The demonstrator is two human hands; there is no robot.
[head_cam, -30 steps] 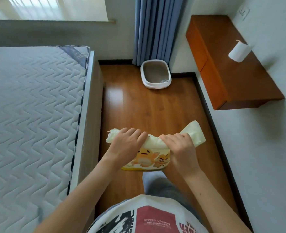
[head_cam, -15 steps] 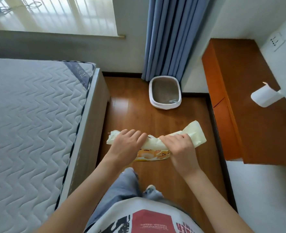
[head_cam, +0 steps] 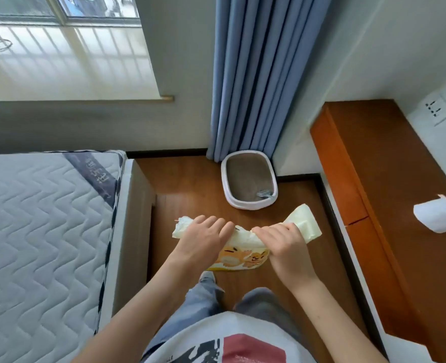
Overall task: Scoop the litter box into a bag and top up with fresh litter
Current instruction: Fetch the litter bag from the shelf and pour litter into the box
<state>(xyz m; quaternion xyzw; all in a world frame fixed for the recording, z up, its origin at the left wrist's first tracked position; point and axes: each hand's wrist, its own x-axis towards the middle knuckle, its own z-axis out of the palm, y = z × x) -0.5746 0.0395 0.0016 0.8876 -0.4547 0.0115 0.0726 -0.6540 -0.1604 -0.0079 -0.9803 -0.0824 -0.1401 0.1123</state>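
You stand on a wooden floor (head_cam: pixel 190 184) in a narrow strip between a bed (head_cam: pixel 41 231) on your left and an orange-brown cabinet (head_cam: pixel 389 205) on your right. In front of your body you hold the litter bag (head_cam: pixel 245 251) with both hands. Your left hand (head_cam: pixel 203 239) lies over its rolled top near the left end, fingers (head_cam: pixel 211 224) curled over the roll. Your right hand (head_cam: pixel 282 244) is closed on the same roll near the right end, and the pale end of the bag sticks out beyond its fingers (head_cam: pixel 271 230). The bag is cream at the top, with yellow and orange cartoon animals lower, between your hands. The litter box (head_cam: pixel 249 182) stands on the floor farther ahead, well apart from the bag, just at the foot of the blue curtain (head_cam: pixel 258 74). It is white with brown litter inside, and a grey scoop (head_cam: pixel 263 194) lies in its near right corner. A white paper roll (head_cam: pixel 439 216) lies on the cabinet
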